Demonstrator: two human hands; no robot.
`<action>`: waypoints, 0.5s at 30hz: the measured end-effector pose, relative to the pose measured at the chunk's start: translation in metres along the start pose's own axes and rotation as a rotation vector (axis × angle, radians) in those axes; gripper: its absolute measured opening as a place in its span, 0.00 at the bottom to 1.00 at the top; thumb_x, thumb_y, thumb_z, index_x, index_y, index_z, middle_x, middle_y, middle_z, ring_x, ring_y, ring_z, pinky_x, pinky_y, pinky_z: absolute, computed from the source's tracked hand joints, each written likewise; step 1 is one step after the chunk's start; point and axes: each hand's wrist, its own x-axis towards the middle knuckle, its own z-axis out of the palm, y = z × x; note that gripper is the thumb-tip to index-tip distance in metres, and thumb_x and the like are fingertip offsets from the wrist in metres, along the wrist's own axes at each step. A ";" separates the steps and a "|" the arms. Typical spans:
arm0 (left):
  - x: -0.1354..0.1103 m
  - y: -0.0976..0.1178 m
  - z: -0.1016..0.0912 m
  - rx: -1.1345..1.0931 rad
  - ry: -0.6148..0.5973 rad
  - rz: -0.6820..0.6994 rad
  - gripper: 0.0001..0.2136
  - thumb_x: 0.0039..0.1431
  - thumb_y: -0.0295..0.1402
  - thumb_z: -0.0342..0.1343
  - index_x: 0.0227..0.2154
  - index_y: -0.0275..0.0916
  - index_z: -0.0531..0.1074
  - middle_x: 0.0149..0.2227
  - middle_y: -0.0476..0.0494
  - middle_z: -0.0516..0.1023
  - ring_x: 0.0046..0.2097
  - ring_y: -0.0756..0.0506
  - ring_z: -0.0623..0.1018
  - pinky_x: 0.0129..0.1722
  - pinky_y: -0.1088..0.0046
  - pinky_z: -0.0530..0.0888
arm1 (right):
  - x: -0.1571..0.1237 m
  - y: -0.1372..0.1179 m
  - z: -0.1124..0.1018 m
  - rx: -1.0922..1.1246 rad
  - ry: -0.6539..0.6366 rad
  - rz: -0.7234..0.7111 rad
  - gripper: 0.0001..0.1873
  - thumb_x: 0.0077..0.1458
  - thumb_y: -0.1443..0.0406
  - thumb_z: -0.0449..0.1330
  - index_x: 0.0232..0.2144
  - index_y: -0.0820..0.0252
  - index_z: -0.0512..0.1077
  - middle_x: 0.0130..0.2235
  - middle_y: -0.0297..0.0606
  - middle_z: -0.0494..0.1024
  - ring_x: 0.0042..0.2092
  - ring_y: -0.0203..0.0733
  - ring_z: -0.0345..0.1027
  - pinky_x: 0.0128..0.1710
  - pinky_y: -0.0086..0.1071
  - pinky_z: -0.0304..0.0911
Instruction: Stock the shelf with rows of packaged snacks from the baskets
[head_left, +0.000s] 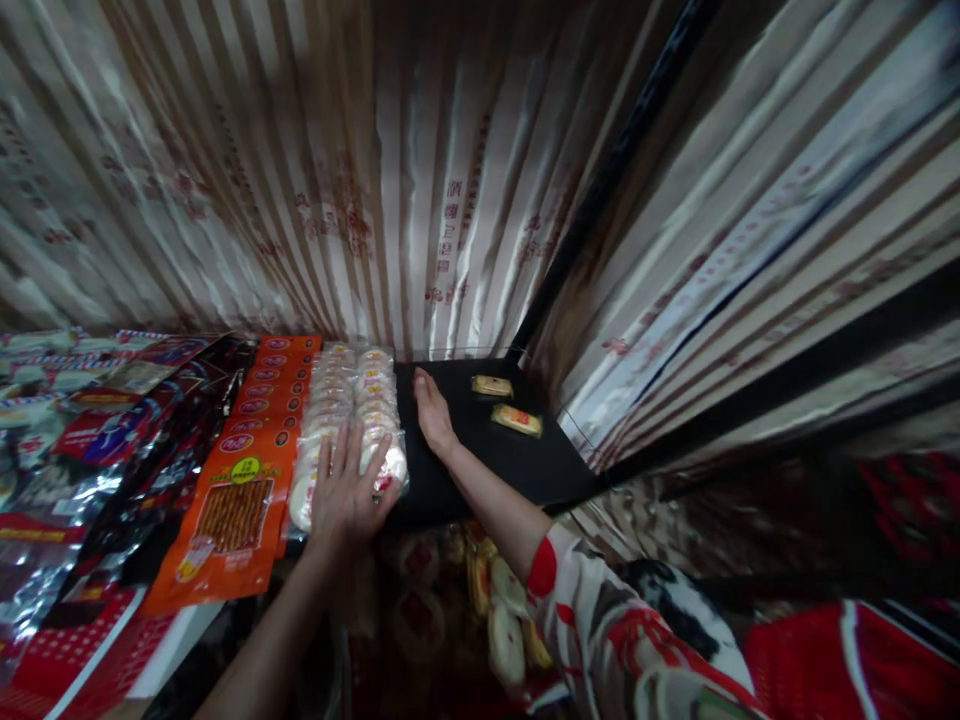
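Two rows of round white wrapped cakes [377, 400] lie overlapped on a black shelf [465, 470]. My left hand [349, 490] rests flat on the near end of these rows, its fingers spread. On the right side of the rows stands my right hand [433, 412], fingers stretched out and held together, palm turned toward the packs; whether it touches them I cannot tell. Two small yellow wrapped pastries, a nearer one [517, 420] and a farther one [492, 386], lie to the right of that hand.
Orange snack packets [240, 470] overlap in a row left of the cakes, with dark shiny packets [184, 440] beyond. A printed pleated curtain [420, 200] hangs behind, beside a black post [600, 190]. More wrapped pastries [506, 640] sit below the shelf.
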 end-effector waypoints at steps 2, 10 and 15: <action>0.002 0.002 -0.008 -0.017 0.032 -0.010 0.26 0.53 0.40 0.53 0.56 0.42 0.61 0.63 0.35 0.54 0.64 0.31 0.49 0.59 0.44 0.51 | -0.030 -0.001 -0.026 0.002 0.040 -0.051 0.26 0.59 0.51 0.45 0.54 0.56 0.62 0.56 0.40 0.67 0.56 0.41 0.61 0.57 0.38 0.55; -0.025 0.064 -0.037 -0.260 -0.031 0.218 0.11 0.58 0.28 0.47 0.42 0.36 0.70 0.43 0.39 0.74 0.49 0.43 0.71 0.50 0.63 0.69 | -0.171 0.034 -0.141 -0.298 -0.017 -0.088 0.14 0.57 0.61 0.50 0.42 0.56 0.71 0.41 0.39 0.76 0.43 0.40 0.70 0.45 0.36 0.66; -0.078 0.126 -0.015 -0.453 -0.435 0.095 0.12 0.60 0.28 0.42 0.41 0.39 0.70 0.47 0.41 0.72 0.48 0.47 0.72 0.47 0.68 0.72 | -0.227 0.086 -0.170 -0.591 -0.320 -0.055 0.14 0.47 0.69 0.54 0.37 0.55 0.74 0.39 0.40 0.77 0.44 0.46 0.70 0.46 0.41 0.64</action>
